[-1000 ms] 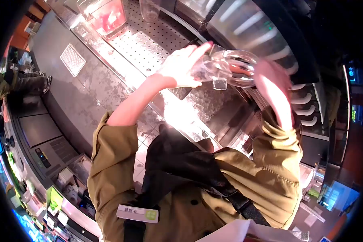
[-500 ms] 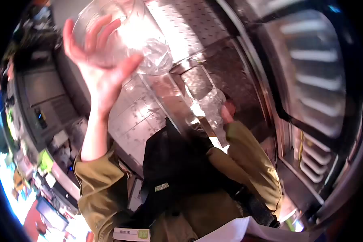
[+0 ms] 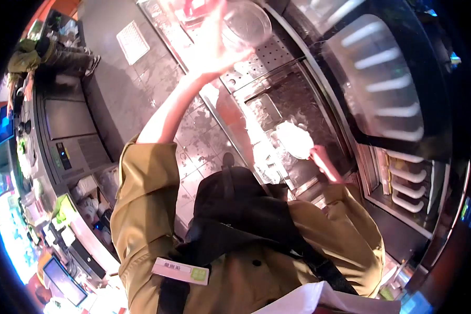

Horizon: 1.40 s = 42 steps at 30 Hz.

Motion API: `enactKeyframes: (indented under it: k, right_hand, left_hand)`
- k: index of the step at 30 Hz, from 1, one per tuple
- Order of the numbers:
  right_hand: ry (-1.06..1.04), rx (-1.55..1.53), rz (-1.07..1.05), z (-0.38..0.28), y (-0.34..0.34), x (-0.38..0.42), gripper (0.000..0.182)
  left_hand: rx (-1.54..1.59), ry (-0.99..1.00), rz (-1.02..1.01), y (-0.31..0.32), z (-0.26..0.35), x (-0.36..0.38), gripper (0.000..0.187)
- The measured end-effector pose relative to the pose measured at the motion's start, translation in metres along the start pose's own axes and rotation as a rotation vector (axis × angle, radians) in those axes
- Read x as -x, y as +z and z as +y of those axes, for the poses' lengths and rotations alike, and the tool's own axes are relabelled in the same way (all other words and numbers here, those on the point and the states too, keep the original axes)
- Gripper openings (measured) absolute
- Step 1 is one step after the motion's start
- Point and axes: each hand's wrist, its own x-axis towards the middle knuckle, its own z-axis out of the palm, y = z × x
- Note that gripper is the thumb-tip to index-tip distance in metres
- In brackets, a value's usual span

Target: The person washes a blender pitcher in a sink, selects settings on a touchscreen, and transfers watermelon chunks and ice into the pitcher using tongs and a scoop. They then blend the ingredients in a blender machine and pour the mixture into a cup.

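At the top, my left hand [image 3: 209, 57] is washed out by glare. Its thumb and fingers spread around the side of a clear round container [image 3: 254, 23], which is over the perforated metal drainboard [image 3: 275, 52]. Exact finger contact is hard to see. Lower right, my right hand [image 3: 323, 161] is closed at the edge of a clear, shiny rounded container [image 3: 294, 140] above the wet sink basin [image 3: 303, 107]. Glare hides that container's shape. Beside it, a small rectangular clear tub [image 3: 264, 109] is in the basin.
A dark rack with pale curved bars [image 3: 384, 78] stands on the right. White-handled items [image 3: 408, 191] sit in a lower rack. Wet floor tiles [image 3: 196, 138] and a floor grate [image 3: 133, 42] lie left of the sink. Another person [image 3: 52, 57] is at the far left counter.
My left hand and the clear round container have moved right, over the drainboard. My right hand and its container show more clearly over the basin. The view has shifted, bringing another person into sight.
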Motion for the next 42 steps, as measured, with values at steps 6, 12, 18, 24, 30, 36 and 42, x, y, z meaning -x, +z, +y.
enactKeyframes:
  k: [6, 12, 18, 24, 30, 36, 42]
  right_hand:
    - [-0.264, -0.016, 0.131, -0.183, -0.065, 0.084, 0.017]
    - [-0.358, 0.909, 0.431, -0.374, -0.046, 0.157, 0.021]
    - [-0.270, 0.824, 0.699, -0.358, -0.068, 0.195, 0.026]
    - [-0.015, 1.029, 0.489, -0.132, -0.020, 0.028, 0.034]
    - [-0.101, 1.012, 0.396, 0.007, 0.110, -0.068, 0.026]
    - [-0.064, 0.674, 0.059, 0.049, 0.145, -0.067, 0.024]
    - [-0.024, 0.169, -0.129, 0.024, 0.081, -0.039, 0.023]
  left_hand:
    - [-0.214, 0.262, -0.309, 0.017, 0.027, 0.015, 0.092]
    - [-0.049, 0.258, -0.393, 0.027, 0.063, 0.020, 0.096]
    - [0.377, -0.090, -0.075, 0.040, 0.043, 0.010, 0.103]
    - [0.195, -0.334, 0.374, 0.048, 0.011, -0.012, 0.103]
    - [0.026, -0.278, 0.484, 0.084, -0.035, -0.025, 0.108]
    - [-0.039, -0.065, 0.355, 0.058, -0.047, -0.020, 0.113]
    - [0.219, -0.218, -0.002, 0.021, -0.037, -0.049, 0.110]
